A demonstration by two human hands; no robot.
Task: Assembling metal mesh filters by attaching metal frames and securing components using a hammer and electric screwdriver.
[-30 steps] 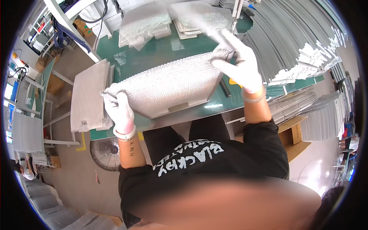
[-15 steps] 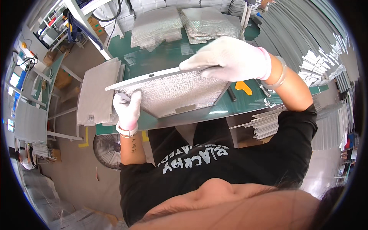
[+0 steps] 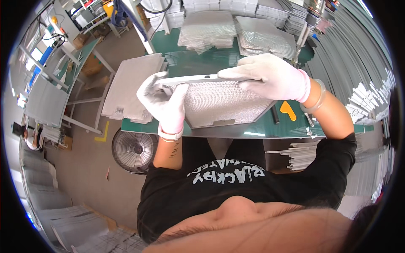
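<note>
A silvery mesh filter panel (image 3: 228, 101) with a pale metal frame strip along its upper edge stands tilted over the green table (image 3: 198, 63). My left hand (image 3: 164, 99), in a white glove, grips the panel's upper left corner, thumb on the mesh face and fingers curled at the frame strip. At the right part of the same edge, my gloved right hand (image 3: 270, 76) closes over the strip, its fingers partly hiding that corner. A slot shows in the strip between both hands.
Mesh sheets lie stacked at the table's back (image 3: 206, 31) and left side (image 3: 133, 86). Right of the panel are a yellow scraper-like tool (image 3: 288, 110) and a dark bar (image 3: 275, 114). Long metal strips (image 3: 337, 63) fill the right side. A floor fan (image 3: 135, 149) stands below the table.
My left hand has shifted along to the panel's upper left corner, its fingers now curled at the frame end. The panel's upper edge has turned more level. The whole view has shifted.
</note>
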